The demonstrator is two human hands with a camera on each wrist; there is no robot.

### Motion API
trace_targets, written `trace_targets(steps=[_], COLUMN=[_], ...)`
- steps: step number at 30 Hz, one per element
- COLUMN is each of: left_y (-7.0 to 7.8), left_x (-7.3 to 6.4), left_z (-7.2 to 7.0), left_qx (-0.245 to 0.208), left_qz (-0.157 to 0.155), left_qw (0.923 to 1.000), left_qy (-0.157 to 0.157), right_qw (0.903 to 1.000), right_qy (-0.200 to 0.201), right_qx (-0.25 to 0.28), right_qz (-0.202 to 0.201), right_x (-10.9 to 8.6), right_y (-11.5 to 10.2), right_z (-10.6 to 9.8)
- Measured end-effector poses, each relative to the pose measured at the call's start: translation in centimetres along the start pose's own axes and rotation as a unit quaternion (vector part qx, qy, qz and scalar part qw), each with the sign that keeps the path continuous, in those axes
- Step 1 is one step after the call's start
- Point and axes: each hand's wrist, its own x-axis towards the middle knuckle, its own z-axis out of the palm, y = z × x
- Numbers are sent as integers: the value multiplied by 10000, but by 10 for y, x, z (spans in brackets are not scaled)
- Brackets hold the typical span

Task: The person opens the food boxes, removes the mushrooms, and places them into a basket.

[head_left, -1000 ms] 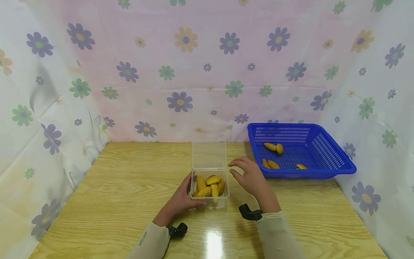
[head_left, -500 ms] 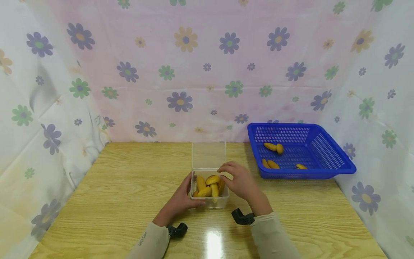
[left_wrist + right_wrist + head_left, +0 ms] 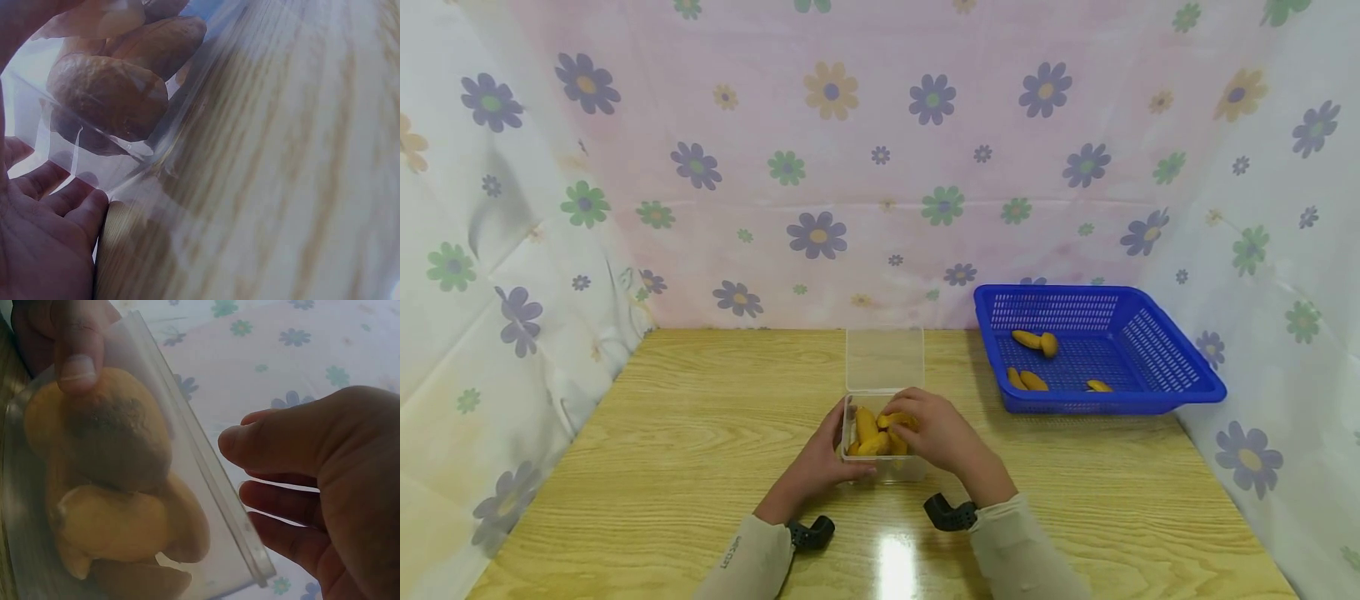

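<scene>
A clear plastic box [image 3: 851, 451] with yellow-brown mushrooms [image 3: 866, 425] in it stands on the table, its lid raised. My left hand [image 3: 822, 456] holds the box at its left side, thumb along the front and fingers around the far side; the left wrist view shows this hand [image 3: 47, 228] against the clear wall. From the right, my right hand [image 3: 942, 429] reaches over the opening, fingers and thumb bent around a mushroom cap [image 3: 895, 419]. In the right wrist view the right hand [image 3: 312, 481] is at the rim, with nothing visible between thumb and fingers. Contact with the cap cannot be told.
A blue plastic basket [image 3: 1180, 367] stands at the back right, with several mushrooms [image 3: 1036, 342] lying in it. The transparent lid [image 3: 884, 358] rises behind the box. Flower-print cloth [image 3: 887, 183] hangs around the wooden table [image 3: 700, 425].
My right hand has moved left and slightly down, from beside the box to over its opening, covering part of the mushrooms. The left hand and the box have stayed in place.
</scene>
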Motion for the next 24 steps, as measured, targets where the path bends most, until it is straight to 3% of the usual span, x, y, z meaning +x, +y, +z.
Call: trace_targets(steps=[9, 16, 24], left_y=[-1, -1, -1], left_x=[0, 0, 0], left_z=[0, 0, 0], left_qx=[-36, -121, -85], left_qz=[122, 183, 203], left_qw=[9999, 9997, 9997], left_qy=[-21, -49, -62], right_qw=[9991, 9980, 9965], right_qy=[-380, -428, -721], right_qx=[167, 47, 53], right_qz=[-80, -456, -421], right_x=[1, 1, 1], right_y=[-4, -4, -5], right_z=[5, 8, 9])
